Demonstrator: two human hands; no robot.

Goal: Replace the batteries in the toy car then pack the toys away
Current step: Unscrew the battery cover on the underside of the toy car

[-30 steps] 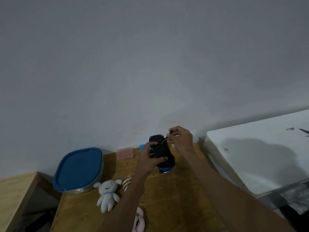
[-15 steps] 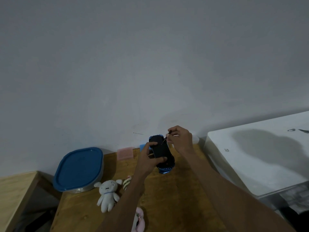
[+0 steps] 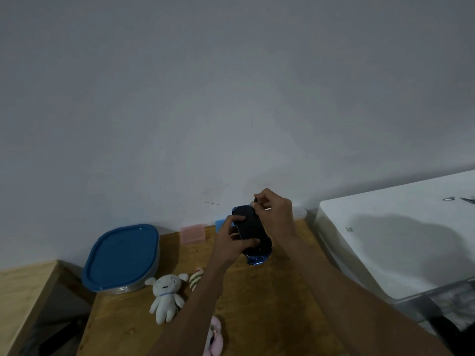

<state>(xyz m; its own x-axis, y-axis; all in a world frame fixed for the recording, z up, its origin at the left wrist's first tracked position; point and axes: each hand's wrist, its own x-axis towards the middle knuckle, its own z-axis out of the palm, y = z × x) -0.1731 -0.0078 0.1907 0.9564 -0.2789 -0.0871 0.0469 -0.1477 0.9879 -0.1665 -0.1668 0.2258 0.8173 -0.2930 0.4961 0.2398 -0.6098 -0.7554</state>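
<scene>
head | toy car (image 3: pixel 250 227) black underside up, blue nose | left hand (image 3: pixel 231 244) grips

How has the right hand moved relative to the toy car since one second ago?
Yes: the right hand shifted slightly left, over the toy car's top end.

1. Small dark tool (image 3: pixel 255 200) pinched in right hand (image 3: pixel 275 214): mostly hidden by the fingers, type unreadable.
2. Blue-and-black toy car (image 3: pixel 253 236): underside dark, detail lost; left hand (image 3: pixel 231 244) covered its near side.
3. Pink plush toy (image 3: pixel 214 335): half hidden behind left forearm.
4. Small metal items (image 3: pixel 448 198) on white table (image 3: pixel 385 240): too small to identify, one cut by right edge.
5. Striped plush toy (image 3: pixel 196 277): partly hidden.
</scene>
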